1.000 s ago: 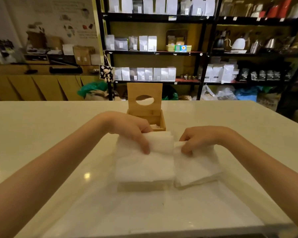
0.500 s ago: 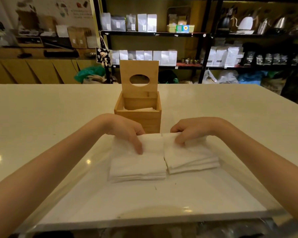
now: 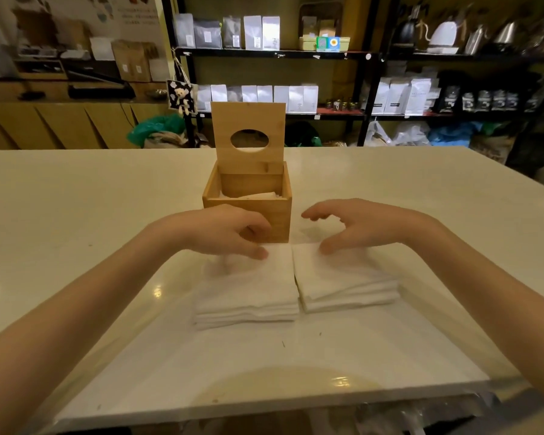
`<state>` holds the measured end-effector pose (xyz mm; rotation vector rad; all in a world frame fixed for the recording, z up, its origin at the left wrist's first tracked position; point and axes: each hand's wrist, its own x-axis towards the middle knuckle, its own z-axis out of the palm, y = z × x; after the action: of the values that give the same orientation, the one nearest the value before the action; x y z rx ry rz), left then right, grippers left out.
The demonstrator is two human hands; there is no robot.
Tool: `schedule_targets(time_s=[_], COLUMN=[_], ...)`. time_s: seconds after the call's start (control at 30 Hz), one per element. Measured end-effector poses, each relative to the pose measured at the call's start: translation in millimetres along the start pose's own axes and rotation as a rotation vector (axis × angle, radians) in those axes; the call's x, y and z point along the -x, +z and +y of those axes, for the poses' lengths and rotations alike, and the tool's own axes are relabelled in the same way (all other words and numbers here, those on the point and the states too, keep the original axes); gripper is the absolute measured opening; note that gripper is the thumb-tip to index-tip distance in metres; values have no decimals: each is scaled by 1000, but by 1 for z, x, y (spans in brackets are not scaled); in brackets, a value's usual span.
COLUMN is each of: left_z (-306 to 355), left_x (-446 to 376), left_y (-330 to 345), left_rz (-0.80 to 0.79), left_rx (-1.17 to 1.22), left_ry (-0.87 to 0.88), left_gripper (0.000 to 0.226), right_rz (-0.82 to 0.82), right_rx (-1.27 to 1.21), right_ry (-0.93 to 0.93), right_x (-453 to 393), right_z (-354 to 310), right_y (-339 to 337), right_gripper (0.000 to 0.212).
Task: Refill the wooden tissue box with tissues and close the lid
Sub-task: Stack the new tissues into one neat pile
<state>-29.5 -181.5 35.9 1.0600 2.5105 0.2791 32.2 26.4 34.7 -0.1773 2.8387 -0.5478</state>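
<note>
Near edge of the table (image 3: 113, 215) is bare and glossy, light glare at 6 o'clock. Both my forearms come in from the bottom corners.

Two stacks of white tissues lie flat at centre, side by side, edges touching along a seam. Left stack (image 3: 252, 293) sits a bit nearer me than right stack (image 3: 343, 277). Both are several folded layers thick.

My left hand (image 3: 217, 230) is over the far corner of the left stack, at about 10 o'clock from the seam. Fingers curled loosely, thumb tip (image 3: 259, 254) resting on the top tissue. Not clamped on anything that I can see; slight motion blur under the palm.

My right hand (image 3: 368, 224) is at about 2 o'clock from the seam, above the far edge of the right stack. Fingers spread apart in an open claw, thumb tip down at the top tissue, the others raised clear. Holding nothing.

Wooden tissue box (image 3: 248, 211) stands just beyond the stacks at 12 o'clock, between my hands and partly behind the left one. A few tissues already inside, low in the box. Lid (image 3: 248, 120) stands upright at the back edge, oval hole facing me.

Beyond the table: black shelves (image 3: 274, 53) with white and grey bags, kettles at 1 o'clock.
</note>
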Motion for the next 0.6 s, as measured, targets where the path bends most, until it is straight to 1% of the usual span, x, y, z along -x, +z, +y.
schedule_targets(time_s=[0.07, 0.13, 0.2, 0.27, 0.43, 0.6], left_z=[8, 14, 14, 18, 21, 35], left_x=[4, 5, 6, 0, -3, -15], left_y=[2, 8, 15, 19, 30, 38], left_rz=[59, 90, 81, 58, 78, 86], left_rx=[48, 42, 9, -6, 64, 14], left_ry=[60, 105, 104, 133, 162, 126], left_gripper=[47, 49, 52, 54, 54, 54], right_rz=[84, 120, 90, 58, -23, -8], right_rx=[-32, -68, -56, -46, -40, -69], right_ry=[-16, -22, -26, 29, 83, 127], right_x=[4, 11, 17, 30, 34, 36], right_z=[1, 1, 3, 12, 19, 21], right_y=[2, 6, 11, 14, 19, 19], right_gripper=[61, 60, 59, 61, 68, 65])
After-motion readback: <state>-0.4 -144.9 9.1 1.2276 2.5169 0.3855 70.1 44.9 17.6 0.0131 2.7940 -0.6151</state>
